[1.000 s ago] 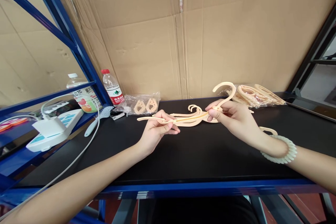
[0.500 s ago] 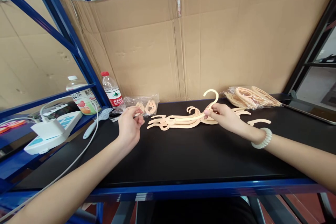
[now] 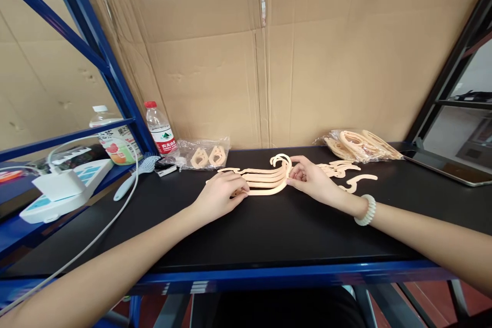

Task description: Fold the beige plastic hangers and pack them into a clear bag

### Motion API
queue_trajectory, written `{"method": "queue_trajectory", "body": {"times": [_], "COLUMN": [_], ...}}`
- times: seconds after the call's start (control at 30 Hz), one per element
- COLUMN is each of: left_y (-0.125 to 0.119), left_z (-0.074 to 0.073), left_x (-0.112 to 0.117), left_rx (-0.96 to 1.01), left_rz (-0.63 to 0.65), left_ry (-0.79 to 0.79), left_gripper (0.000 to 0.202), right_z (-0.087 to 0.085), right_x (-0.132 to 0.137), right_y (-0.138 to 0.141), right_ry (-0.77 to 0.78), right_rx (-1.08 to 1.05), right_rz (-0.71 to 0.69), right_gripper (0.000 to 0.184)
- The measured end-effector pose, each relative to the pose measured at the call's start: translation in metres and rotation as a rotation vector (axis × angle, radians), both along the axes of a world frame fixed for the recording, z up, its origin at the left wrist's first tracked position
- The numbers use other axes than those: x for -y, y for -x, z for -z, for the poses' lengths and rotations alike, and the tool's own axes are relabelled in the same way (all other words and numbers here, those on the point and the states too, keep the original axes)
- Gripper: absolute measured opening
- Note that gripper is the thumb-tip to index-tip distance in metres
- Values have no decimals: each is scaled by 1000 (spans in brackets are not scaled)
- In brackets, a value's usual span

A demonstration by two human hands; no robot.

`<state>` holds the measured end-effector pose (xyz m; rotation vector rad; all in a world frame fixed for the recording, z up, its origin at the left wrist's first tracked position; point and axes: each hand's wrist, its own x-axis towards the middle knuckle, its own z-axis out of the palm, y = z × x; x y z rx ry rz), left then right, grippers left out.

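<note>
A stack of cream plastic hangers [image 3: 265, 178] lies flat on the black table [image 3: 269, 230], hooks curling up at its right end. My left hand [image 3: 221, 195] rests on the stack's left end, fingers curled over the hanger arms. My right hand [image 3: 309, 178] presses on the stack's right end beside the hooks, fingers bent over it. A pale bead bracelet [image 3: 365, 210] sits on my right wrist. Loose cream hanger pieces [image 3: 351, 177] lie just right of my right hand.
A clear bag of cream hangers [image 3: 361, 144] lies at the back right, a smaller bag of parts [image 3: 205, 154] at the back left. A water bottle [image 3: 159, 128], a brush [image 3: 132, 178], a white charger with cable [image 3: 54, 184] and a blue rack post [image 3: 107, 56] stand left. Cardboard walls the back.
The hanger held up in both hands a second ago now lies flat on the stack. My left hand went left towards the small bag, then came back onto the stack.
</note>
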<state>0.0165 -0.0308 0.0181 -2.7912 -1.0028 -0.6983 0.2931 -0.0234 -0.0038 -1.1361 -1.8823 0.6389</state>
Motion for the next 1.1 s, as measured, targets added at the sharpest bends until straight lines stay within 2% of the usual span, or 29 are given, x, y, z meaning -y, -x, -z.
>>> {"method": "queue_trajectory", "body": {"times": [0.07,0.23,0.3,0.37,0.43,0.5,0.67,1.1], "left_y": [2,1,-3,-8,-13,-15,-15,-22], "left_z": [2,5,7,9,11,13,14,16], "left_x": [-1,-2,0,2,3,3,-5,-25], "left_rx": [19,30,49,43,-19,-108,-233,-211], "left_rz": [-21,-91,-92,-70,-55,-61,-103,-110], "left_ry": [10,18,-2,7,71,170,299,290], "left_gripper": [10,12,15,27,46,57,65,65], "right_z": [-1,-2,0,2,3,3,2,7], "right_x": [0,8,13,17,17,15,4,-22], "right_y": [-1,-17,-25,-31,-32,-32,-29,-38], "right_ry": [-33,-184,-238,-234,-154,-67,-29,-58], "right_rx": [13,200,342,531,701,799,835,825], "right_rz": [23,121,126,108,90,77,64,37], "right_gripper": [47,34,44,62,77,84,87,85]}}
